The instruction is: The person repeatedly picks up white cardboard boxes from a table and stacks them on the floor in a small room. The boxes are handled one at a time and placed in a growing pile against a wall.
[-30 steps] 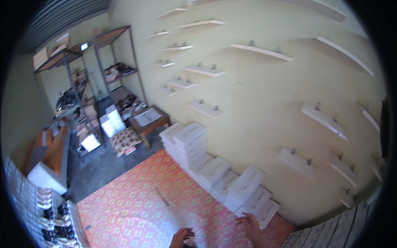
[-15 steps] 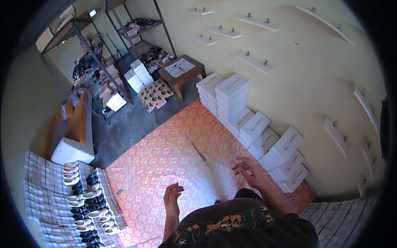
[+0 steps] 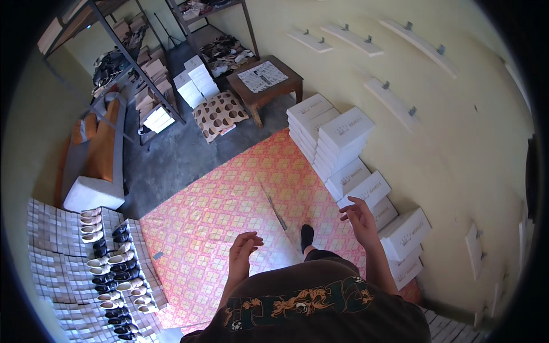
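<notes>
Both hands hang in the air in front of my body, above a patterned red and yellow floor covering point(image 3: 229, 194). My left hand point(image 3: 245, 247) holds nothing, its fingers loosely bent and apart. Over to the right, my right hand point(image 3: 358, 217) is also bare, with the fingers half spread. From this view it overlaps the row of stacked white shoe boxes point(image 3: 369, 191) along the wall, and I see no contact with them. My foot in a dark sock point(image 3: 307, 235) rests on the covering between the hands.
Several pairs of shoes point(image 3: 117, 266) stand in rows on a grey step at the left. Beyond the covering are a brown wooden table point(image 3: 274, 94), a spotted cushion point(image 3: 220, 114), an orange and grey sofa point(image 3: 103, 143) and metal racks point(image 3: 154, 94). Small shelves point(image 3: 394, 103) line the right wall.
The view has moved forward, bringing the table and boxes nearer. My foot now shows ahead of my body. Both hands remain raised with nothing in them.
</notes>
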`<act>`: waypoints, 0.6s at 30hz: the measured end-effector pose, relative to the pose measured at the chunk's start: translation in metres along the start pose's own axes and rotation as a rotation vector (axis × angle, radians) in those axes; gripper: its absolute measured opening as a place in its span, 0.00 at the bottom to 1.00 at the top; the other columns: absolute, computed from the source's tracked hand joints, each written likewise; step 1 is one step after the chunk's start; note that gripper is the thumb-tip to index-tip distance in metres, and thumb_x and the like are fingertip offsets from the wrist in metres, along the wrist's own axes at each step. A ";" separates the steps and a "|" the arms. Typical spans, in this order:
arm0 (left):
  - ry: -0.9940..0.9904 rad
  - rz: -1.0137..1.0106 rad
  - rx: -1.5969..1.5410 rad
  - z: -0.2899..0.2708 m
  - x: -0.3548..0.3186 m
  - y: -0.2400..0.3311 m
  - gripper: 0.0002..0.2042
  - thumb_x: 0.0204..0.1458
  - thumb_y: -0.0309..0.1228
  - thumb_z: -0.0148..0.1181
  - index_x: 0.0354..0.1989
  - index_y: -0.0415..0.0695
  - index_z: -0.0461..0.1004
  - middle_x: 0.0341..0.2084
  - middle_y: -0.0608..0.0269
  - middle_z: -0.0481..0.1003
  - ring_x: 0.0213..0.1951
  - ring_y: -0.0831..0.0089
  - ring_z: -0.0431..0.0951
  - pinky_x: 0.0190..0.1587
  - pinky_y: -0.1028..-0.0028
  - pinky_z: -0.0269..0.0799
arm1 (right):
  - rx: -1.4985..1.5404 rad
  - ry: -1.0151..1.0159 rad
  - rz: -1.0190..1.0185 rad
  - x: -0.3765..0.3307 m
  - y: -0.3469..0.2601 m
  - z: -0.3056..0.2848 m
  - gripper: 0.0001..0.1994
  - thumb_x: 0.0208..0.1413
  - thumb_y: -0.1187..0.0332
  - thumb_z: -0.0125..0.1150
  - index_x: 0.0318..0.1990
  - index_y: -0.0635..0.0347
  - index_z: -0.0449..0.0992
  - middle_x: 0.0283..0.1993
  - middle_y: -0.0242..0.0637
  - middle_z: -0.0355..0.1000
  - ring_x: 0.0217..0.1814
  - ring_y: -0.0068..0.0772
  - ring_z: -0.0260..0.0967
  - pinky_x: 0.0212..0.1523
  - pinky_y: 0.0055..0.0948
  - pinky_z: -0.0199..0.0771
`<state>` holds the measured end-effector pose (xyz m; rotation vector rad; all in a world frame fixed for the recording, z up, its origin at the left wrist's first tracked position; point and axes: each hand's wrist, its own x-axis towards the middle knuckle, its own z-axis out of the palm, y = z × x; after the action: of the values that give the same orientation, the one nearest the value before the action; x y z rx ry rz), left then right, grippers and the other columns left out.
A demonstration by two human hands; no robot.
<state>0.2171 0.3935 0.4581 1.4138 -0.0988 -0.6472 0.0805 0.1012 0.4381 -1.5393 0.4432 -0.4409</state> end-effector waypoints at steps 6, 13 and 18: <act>0.081 0.126 0.099 0.018 0.088 0.045 0.12 0.53 0.30 0.45 0.44 0.39 0.67 0.33 0.60 0.72 0.38 0.72 0.72 0.43 0.74 0.63 | -0.083 -0.096 -0.023 0.129 -0.019 0.010 0.15 0.55 0.76 0.46 0.51 0.64 0.62 0.36 0.41 0.70 0.37 0.27 0.68 0.40 0.27 0.69; 0.180 0.047 0.022 -0.022 0.156 0.060 0.12 0.54 0.30 0.45 0.44 0.40 0.67 0.35 0.60 0.73 0.39 0.72 0.72 0.43 0.75 0.63 | 0.114 -0.187 0.027 0.233 0.000 0.071 0.14 0.55 0.77 0.45 0.49 0.66 0.63 0.36 0.41 0.70 0.36 0.27 0.68 0.39 0.26 0.69; 0.294 0.069 0.011 -0.090 0.223 0.079 0.12 0.54 0.31 0.45 0.44 0.40 0.67 0.35 0.61 0.73 0.39 0.73 0.73 0.43 0.75 0.63 | 0.109 -0.350 0.088 0.306 0.007 0.154 0.14 0.55 0.77 0.45 0.50 0.66 0.62 0.36 0.42 0.69 0.36 0.29 0.68 0.39 0.28 0.70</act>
<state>0.4686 0.3688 0.4463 1.4953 0.0810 -0.3772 0.4211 0.0677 0.4298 -1.4486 0.2087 -0.1196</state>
